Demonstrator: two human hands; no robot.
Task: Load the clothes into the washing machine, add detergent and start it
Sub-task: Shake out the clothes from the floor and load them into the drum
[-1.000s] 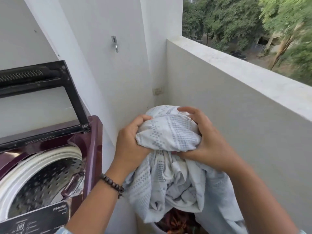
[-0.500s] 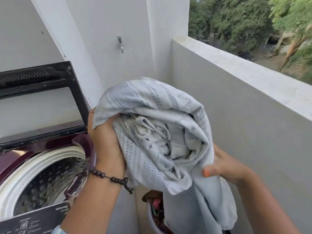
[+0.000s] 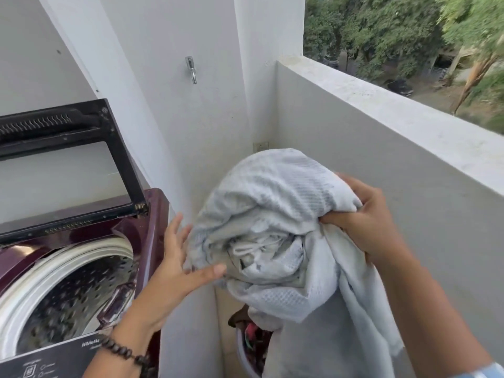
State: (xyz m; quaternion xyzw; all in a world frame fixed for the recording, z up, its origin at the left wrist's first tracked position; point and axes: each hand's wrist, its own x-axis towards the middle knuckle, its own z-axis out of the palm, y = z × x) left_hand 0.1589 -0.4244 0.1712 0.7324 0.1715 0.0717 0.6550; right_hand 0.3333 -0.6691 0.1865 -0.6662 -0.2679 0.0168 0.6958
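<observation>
A bundled white cloth with a grey pattern (image 3: pixel 272 214) hangs in the air over the laundry basket (image 3: pixel 245 361). My right hand (image 3: pixel 362 214) grips the bundle's right side, fingers curled into the fabric. My left hand (image 3: pixel 174 266) is spread with straight fingers, its thumb and fingertips touching the bundle's left side. The maroon top-load washing machine (image 3: pixel 147 219) stands at the left with its lid (image 3: pixel 68 159) raised. Its steel drum (image 3: pixel 71 296) looks empty where it shows.
The basket on the floor between the machine and the balcony wall (image 3: pixel 381 186) holds dark and coloured clothes. A tap (image 3: pixel 191 69) sticks out of the back wall. The machine's black control panel (image 3: pixel 49 361) is at the lower left.
The bundle has shifted right and lower, away from the machine. My left hand has let go of its grip and spread its fingers. My right hand has moved up to grip the bundle's right side.
</observation>
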